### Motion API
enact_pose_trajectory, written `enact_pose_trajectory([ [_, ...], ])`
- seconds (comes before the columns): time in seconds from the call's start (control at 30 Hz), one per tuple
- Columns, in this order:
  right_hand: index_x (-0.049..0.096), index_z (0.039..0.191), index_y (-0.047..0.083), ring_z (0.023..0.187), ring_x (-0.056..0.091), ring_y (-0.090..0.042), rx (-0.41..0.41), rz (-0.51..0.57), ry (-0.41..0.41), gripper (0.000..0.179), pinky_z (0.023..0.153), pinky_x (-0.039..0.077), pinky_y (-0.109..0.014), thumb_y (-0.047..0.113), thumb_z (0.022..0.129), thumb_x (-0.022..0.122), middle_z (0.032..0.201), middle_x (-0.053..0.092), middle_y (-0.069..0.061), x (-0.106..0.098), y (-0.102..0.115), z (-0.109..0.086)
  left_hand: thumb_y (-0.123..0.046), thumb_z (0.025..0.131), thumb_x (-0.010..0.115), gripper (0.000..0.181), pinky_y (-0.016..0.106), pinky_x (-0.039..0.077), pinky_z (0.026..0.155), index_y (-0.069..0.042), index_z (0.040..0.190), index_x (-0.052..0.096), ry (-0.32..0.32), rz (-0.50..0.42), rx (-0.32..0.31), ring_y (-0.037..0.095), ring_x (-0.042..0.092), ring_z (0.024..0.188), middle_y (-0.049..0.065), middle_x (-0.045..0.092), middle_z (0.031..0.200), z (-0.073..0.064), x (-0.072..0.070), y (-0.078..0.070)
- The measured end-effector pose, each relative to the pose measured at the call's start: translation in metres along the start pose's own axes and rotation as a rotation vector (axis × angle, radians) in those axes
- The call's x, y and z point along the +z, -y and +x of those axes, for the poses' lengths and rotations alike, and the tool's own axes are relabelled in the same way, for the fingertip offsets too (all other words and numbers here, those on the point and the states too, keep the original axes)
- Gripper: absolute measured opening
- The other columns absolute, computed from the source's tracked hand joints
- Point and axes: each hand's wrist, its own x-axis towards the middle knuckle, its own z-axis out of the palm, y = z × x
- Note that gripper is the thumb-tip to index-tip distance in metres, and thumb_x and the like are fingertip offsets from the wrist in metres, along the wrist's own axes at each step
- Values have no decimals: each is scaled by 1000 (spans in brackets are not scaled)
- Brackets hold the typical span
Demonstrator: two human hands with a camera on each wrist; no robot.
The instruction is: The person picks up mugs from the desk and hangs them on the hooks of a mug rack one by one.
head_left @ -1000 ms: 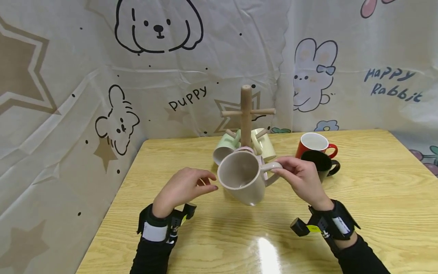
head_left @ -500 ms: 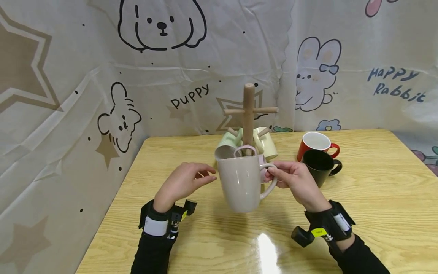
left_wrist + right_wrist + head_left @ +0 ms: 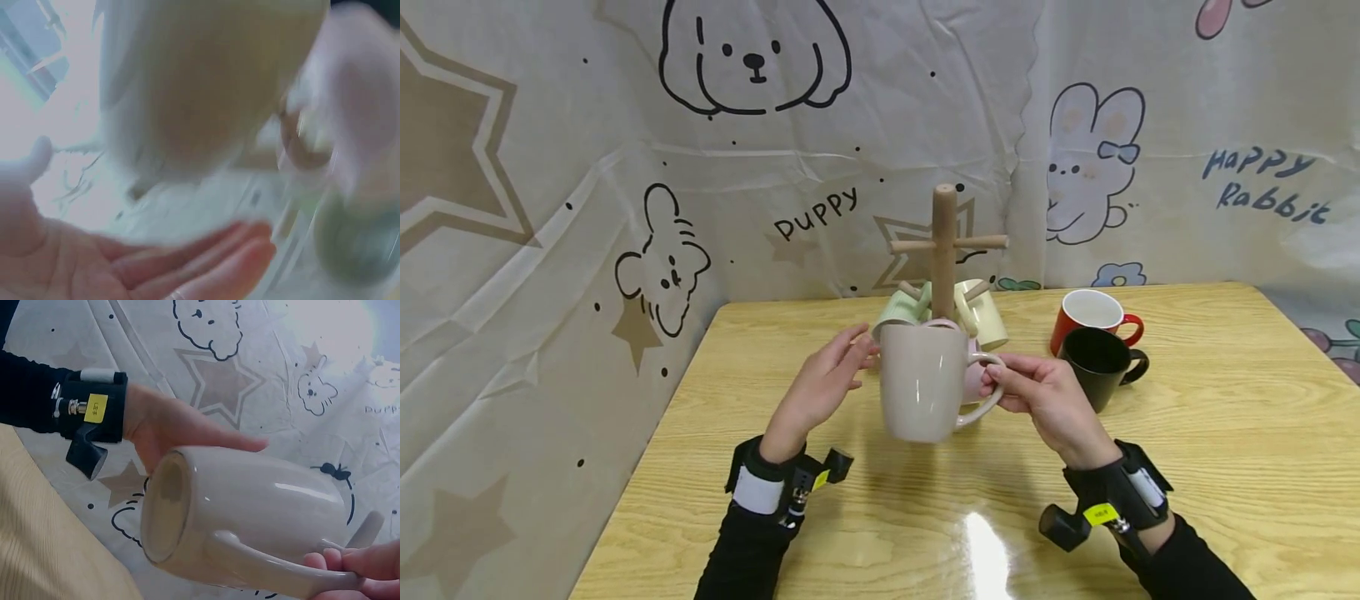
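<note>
From the head view, I see the beige mug (image 3: 923, 387) held upright above the tabletop (image 3: 887, 533), in front of a wooden rack (image 3: 943, 250). The right hand (image 3: 1052, 404) pinches its handle between thumb and fingers; the left hand (image 3: 820, 383) is spread loosely just beside the opposite wall. Behind are a green mug (image 3: 901, 308), a yellow mug (image 3: 985, 317) and a partly hidden pink mug (image 3: 973, 379). To the right, a black mug (image 3: 1093, 371) stands in front of a red mug (image 3: 1067, 329).

The left wrist view is blurred: the left fingers stretch out near the beige mug.

In the right wrist view, the right fingertips (image 3: 331, 559) grip the handle, and the left hand lies along the mug's far side; whether it touches, I can't tell.
</note>
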Motion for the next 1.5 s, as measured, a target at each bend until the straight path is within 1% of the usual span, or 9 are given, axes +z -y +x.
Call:
enact_pose_trajectory([
  [0.1, 58, 111, -7, 77, 64, -5, -16, -11, -23, 30, 73, 54, -22, 15, 90, 58, 84, 67, 4, 2, 2, -4, -75, 80, 37, 97, 50, 44, 94, -10, 148, 11, 111, -224, 30, 39, 41, 125, 22, 33, 142, 0, 13, -1],
  [0.2, 60, 111, -5, 78, 64, -5, -33, 1, -15, 29, 73, 55, -22, 14, 90, 58, 85, 67, 4, 4, 5, -7, -82, 62, 50, 117, 50, 38, 95, -17, 148, 4, 203, -440, 37, 37, 36, 123, 20, 27, 141, 0, 25, -1],
  [0.33, 65, 106, 5, 78, 65, -5, -57, 4, -8, 20, 74, 55, -23, 14, 90, 59, 85, 68, 4, 8, 8, -11, -73, 49, 71, 122, 45, 39, 92, -25, 144, 12, 218, -598, 25, 30, 41, 115, 14, 33, 132, 1, 35, -4],
  [0.43, 66, 103, 8, 78, 64, -5, -77, -27, -18, 17, 73, 55, -22, 15, 90, 58, 84, 67, 4, 9, 9, -14, -60, 50, 81, 115, 42, 42, 89, -24, 141, 20, 208, -672, 47, 26, 45, 112, 11, 38, 130, 2, 40, -5],
  [0.53, 63, 108, 1, 77, 64, -4, -96, -62, -30, 23, 72, 55, -21, 15, 90, 58, 84, 68, 5, 10, 10, -15, -47, 53, 86, 106, 39, 42, 89, -22, 137, 26, 198, -702, 50, 23, 48, 109, 8, 43, 127, 2, 43, -6],
  [0.6, 60, 112, -6, 78, 64, -4, -103, -75, -36, 29, 72, 55, -21, 14, 90, 58, 85, 68, 5, 11, 10, -16, -39, 56, 86, 101, 38, 42, 89, -19, 136, 28, 186, -714, 19, 22, 48, 108, 8, 45, 125, 1, 44, -5],
  [0.83, 54, 115, -14, 78, 64, -5, -73, -111, -57, 41, 73, 54, -21, 18, 91, 58, 82, 68, 6, 11, 8, -14, -18, 63, 78, 87, 38, 42, 90, -12, 136, 30, 134, -728, -60, 22, 49, 106, 11, 45, 124, 0, 49, -3],
  [1.27, 54, 115, -13, 81, 64, -7, -27, -97, -62, 44, 77, 54, -23, 24, 91, 58, 85, 68, 6, 6, 5, -7, -19, 68, 73, 80, 38, 44, 90, -18, 137, 32, 137, -735, -17, 21, 50, 108, 9, 46, 126, 4, 54, -1],
  [1.5, 64, 106, 4, 85, 66, -6, -28, -72, -30, 24, 80, 53, -25, 22, 91, 58, 88, 69, 7, -3, 5, -2, -19, 71, 70, 79, 41, 44, 90, -17, 138, 29, 152, -730, -22, 23, 50, 110, 10, 45, 127, 6, 55, -2],
])
